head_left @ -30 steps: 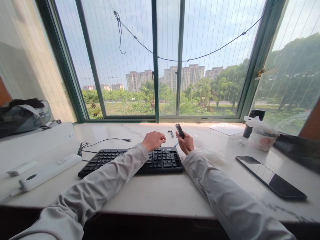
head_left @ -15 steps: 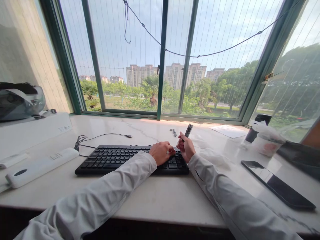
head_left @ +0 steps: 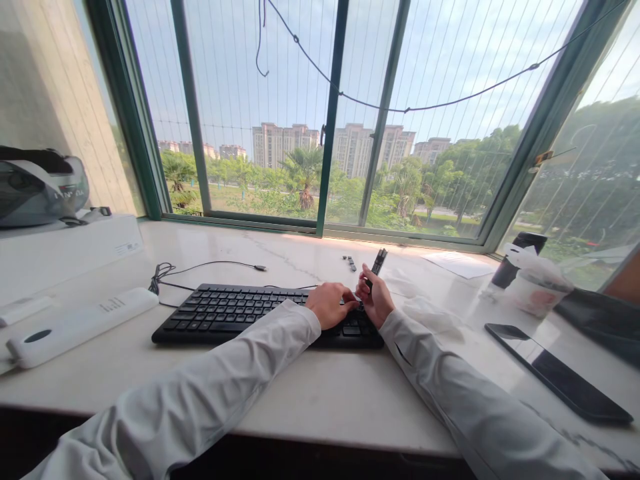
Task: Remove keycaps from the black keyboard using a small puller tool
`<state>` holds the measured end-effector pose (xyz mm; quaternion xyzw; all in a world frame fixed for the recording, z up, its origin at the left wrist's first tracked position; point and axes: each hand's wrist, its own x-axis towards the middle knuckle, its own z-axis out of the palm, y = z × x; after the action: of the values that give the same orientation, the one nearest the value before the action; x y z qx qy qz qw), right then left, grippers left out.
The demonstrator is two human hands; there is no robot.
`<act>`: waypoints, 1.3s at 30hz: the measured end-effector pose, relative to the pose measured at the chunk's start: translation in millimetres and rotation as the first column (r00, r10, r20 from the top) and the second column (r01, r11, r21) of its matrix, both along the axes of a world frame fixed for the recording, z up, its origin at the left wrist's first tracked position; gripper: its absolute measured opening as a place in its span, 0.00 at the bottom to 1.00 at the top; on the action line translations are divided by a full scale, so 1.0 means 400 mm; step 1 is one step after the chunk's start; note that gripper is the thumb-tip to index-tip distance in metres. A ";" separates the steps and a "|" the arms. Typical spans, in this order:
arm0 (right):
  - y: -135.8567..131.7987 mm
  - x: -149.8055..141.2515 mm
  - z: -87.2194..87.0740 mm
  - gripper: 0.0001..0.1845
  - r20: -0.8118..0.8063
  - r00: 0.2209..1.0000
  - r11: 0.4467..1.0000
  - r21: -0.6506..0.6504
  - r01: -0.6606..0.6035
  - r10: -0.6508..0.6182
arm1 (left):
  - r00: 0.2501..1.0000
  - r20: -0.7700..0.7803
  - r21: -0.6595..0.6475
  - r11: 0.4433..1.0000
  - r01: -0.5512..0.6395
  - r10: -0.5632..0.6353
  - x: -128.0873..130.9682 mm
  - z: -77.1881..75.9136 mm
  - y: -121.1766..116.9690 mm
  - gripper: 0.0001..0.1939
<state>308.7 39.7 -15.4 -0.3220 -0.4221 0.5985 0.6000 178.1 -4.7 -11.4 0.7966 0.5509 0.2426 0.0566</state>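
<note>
A black keyboard [head_left: 215, 317] lies in front of me on the white marbled tabletop. My left hand [head_left: 331, 305] rests over its right part, thumb and fingertips drawn together at the number pad; whatever they pinch is too small to make out. Beside it, my right hand [head_left: 375, 299] is closed around a slim dark tool with a split upper end [head_left: 381, 261], held upright; its lower end is hidden by the fingers. Several loose black keycaps [head_left: 351, 264] lie on the tabletop behind the keyboard.
On the right are a black phone [head_left: 555, 373], a bagged cup [head_left: 537, 290], a dark bottle [head_left: 513, 263], crumpled clear plastic [head_left: 433, 313] and a paper sheet [head_left: 459, 264]. To the left are a white device [head_left: 85, 327], a coiled cable [head_left: 160, 273] and a helmet [head_left: 43, 187] on a white box [head_left: 75, 243].
The view has shifted a little. My left hand's fingertips have moved slightly right, closer to my right hand. The right hand keeps its hold on the dark tool.
</note>
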 end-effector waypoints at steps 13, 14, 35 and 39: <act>-0.009 0.000 0.009 0.24 -0.043 0.997 0.998 0.005 0.065 -0.064 | 0.999 -0.043 0.032 0.999 -0.001 0.003 0.001 0.007 -0.008 0.15; -0.009 -0.001 0.008 0.24 -0.032 0.997 0.997 0.010 0.071 -0.071 | 0.999 -0.044 0.031 1.000 -0.004 0.005 0.002 0.007 -0.008 0.15; -0.015 -0.008 0.000 0.21 -0.069 0.992 0.994 -0.030 0.105 -0.107 | 0.997 -0.082 0.024 1.000 0.003 -0.001 0.001 0.013 -0.014 0.14; -0.016 -0.007 0.003 0.22 -0.057 0.993 0.995 -0.017 0.103 -0.104 | 0.998 -0.068 0.034 0.999 0.002 0.001 0.001 0.014 -0.016 0.14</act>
<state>305.9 33.2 -14.2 -0.3303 -0.3831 0.5786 0.6399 178.5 -11.1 -5.8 0.8053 0.5481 0.2245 0.0243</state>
